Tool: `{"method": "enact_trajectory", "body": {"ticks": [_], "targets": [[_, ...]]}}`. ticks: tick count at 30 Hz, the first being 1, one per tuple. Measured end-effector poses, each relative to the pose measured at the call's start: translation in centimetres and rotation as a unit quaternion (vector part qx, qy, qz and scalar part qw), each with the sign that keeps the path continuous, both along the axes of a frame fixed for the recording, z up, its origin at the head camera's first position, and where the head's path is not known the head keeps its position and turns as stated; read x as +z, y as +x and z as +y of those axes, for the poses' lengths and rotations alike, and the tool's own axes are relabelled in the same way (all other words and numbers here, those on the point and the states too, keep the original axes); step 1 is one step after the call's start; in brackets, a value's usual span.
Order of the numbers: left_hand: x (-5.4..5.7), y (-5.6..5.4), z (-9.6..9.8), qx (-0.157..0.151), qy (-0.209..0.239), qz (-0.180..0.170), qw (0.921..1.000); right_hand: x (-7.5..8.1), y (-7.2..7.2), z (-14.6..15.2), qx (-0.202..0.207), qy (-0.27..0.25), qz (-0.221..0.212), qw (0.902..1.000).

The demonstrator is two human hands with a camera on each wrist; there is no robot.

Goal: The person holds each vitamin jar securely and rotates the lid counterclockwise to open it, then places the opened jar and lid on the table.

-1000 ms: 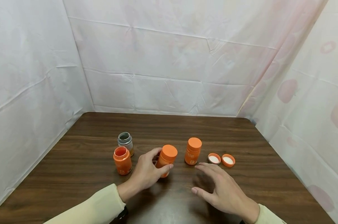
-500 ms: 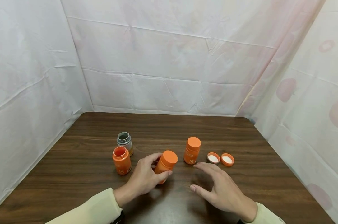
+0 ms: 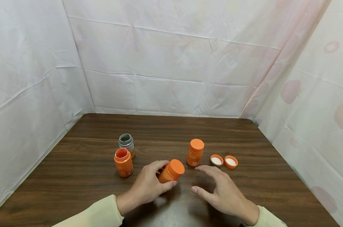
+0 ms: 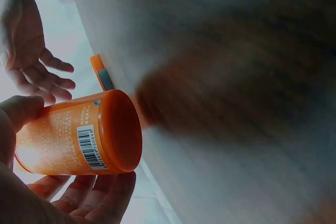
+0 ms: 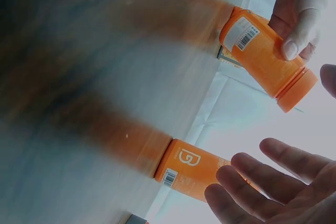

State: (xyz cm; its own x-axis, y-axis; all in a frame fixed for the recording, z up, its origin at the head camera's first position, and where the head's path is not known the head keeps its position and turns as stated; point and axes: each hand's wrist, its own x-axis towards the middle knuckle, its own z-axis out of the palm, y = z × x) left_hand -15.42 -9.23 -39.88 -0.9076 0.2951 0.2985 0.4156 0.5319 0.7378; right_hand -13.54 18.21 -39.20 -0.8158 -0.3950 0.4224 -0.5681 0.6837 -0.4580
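Note:
My left hand (image 3: 150, 184) grips a capped orange bottle (image 3: 171, 171), thumb on the near side and fingers behind it. Its cap leans to the right, and in the left wrist view the bottle's base (image 4: 126, 132) and barcode face the camera, off the table. My right hand (image 3: 223, 192) is held with fingers spread, thumb apart, nothing between them. Just beyond its fingertips a second capped orange bottle (image 3: 195, 153) stands upright; in the right wrist view this bottle (image 5: 191, 169) appears beside the fingers, and whether they touch cannot be told.
To the left stand an uncapped orange bottle (image 3: 124, 164) and, behind it, an uncapped grey bottle (image 3: 127, 145). Two loose caps, one cap (image 3: 216, 160) and another cap (image 3: 231, 162), lie white inside up on the right of the wooden table (image 3: 103, 126). Pale curtains (image 3: 171, 56) surround the table.
The bottle in my left hand has gone from nearly upright to tilted, its cap tipping right and toward me. My right hand has barely moved.

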Motion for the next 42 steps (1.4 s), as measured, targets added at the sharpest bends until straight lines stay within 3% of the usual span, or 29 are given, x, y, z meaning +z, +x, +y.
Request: {"method": "enact_trajectory", "body": {"ticks": [10,24,42], "targets": [[0.0,0.5,0.4,-0.026,-0.023,0.017,0.9992,0.0,-0.1,-0.4,0.015,-0.027,0.000,0.9995],[0.3,1.0,1.2,-0.039,-0.052,0.021,0.9977,0.1,-0.1,-1.3,0.055,-0.091,-0.010,0.9943],[0.2,1.2,1.6,-0.049,-0.075,0.032,0.9954,0.1,-0.4,-2.8,0.081,-0.105,0.002,0.9911]]}}
